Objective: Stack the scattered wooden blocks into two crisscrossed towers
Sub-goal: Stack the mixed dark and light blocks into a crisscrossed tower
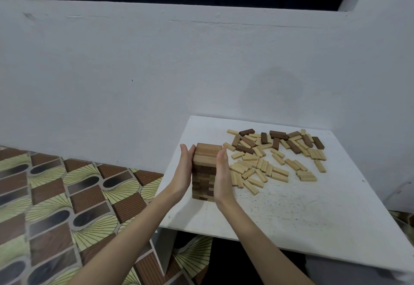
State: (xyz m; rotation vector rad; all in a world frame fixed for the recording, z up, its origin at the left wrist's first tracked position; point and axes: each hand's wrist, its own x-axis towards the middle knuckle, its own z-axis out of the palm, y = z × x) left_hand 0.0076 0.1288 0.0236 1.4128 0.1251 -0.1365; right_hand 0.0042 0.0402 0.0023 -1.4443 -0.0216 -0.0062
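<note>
Head view: a tower (204, 172) of crisscrossed wooden blocks stands at the table's (291, 213) 9 o'clock edge, loose blocks (275, 157) scattered toward 1 o'clock. An uneven squeeze could likely shear its layers or topple it. The left hand (184, 172) and right hand (222, 173), fingers straight, press flat against opposite sides.

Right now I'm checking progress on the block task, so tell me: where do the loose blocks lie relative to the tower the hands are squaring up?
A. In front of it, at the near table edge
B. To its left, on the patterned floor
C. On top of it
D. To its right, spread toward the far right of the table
D: the loose blocks lie scattered on the white table to the right of the tower, which the left hand and right hand flank with flat palms.
</note>
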